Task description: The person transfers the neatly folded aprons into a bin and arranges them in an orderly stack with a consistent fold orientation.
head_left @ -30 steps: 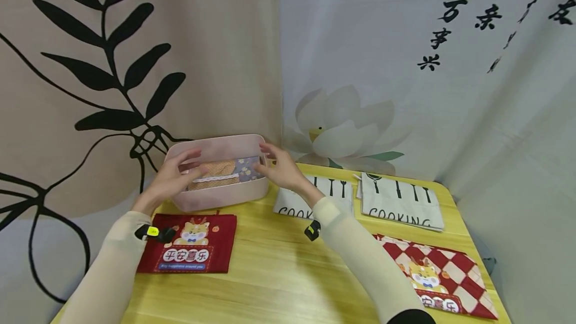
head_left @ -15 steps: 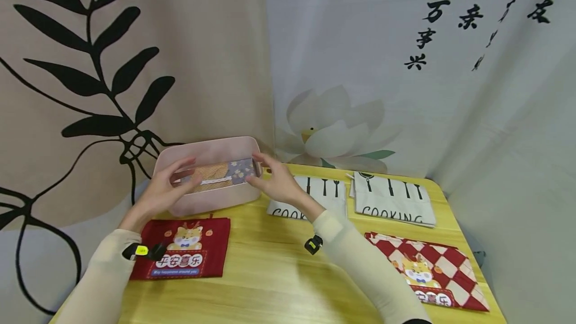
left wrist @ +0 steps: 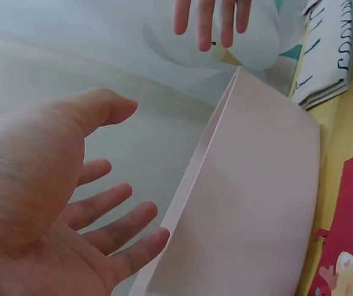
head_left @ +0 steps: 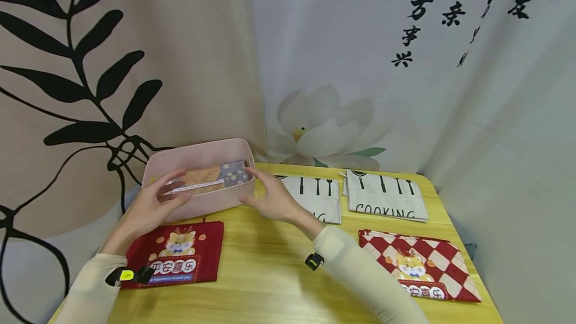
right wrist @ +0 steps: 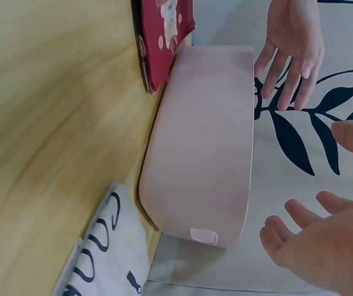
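A pink rectangular bin stands at the back left of the table. Inside it lie folded cloths, one orange-brown with white lace trim and one blue with small flowers. My left hand is spread at the bin's left front, its fingers relaxed. In the left wrist view its fingertips overlap the bin's rim; whether they touch is unclear. Beside the bin's right end hovers my right hand, fingers loosely extended. The right wrist view shows it apart from the bin. Neither hand holds anything.
In front of the bin lies a folded red cloth with a cartoon animal. Two folded white "COOKING" cloths lie at the back right. A red-and-white checked cloth is near the right edge. Printed curtains hang behind the table.
The head view has turned, so the whole scene shifts left. Both hands have drawn slightly nearer the person, the right one moving back from above the bin's right end. The cloths stay inside.
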Motion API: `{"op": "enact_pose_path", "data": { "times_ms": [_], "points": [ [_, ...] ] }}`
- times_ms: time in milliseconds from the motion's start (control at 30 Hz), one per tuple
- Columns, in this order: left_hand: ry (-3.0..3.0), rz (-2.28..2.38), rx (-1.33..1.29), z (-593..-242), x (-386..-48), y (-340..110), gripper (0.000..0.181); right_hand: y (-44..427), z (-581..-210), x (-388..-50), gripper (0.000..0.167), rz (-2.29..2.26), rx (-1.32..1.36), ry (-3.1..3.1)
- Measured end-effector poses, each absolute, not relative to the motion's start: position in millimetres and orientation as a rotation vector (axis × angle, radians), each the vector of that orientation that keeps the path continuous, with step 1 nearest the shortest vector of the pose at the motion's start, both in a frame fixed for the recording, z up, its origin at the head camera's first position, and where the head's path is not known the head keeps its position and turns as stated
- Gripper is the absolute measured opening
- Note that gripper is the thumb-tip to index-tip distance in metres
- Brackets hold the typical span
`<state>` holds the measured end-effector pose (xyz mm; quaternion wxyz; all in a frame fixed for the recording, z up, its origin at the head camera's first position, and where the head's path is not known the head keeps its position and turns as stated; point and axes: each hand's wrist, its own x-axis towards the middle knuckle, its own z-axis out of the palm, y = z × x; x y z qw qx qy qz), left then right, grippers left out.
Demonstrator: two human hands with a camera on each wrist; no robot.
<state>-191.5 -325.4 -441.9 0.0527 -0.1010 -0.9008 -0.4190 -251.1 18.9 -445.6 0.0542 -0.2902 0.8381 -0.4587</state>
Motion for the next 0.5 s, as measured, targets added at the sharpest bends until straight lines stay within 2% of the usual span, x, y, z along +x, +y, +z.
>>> {"op": "enact_pose_path", "data": {
  "times_ms": [500],
  "points": [
    [-2.665,-1.169,-0.348,-452,-155,-328,0.068,23,-468,-222,0.081,-1.346,-0.937,2.549]
  ]
}}
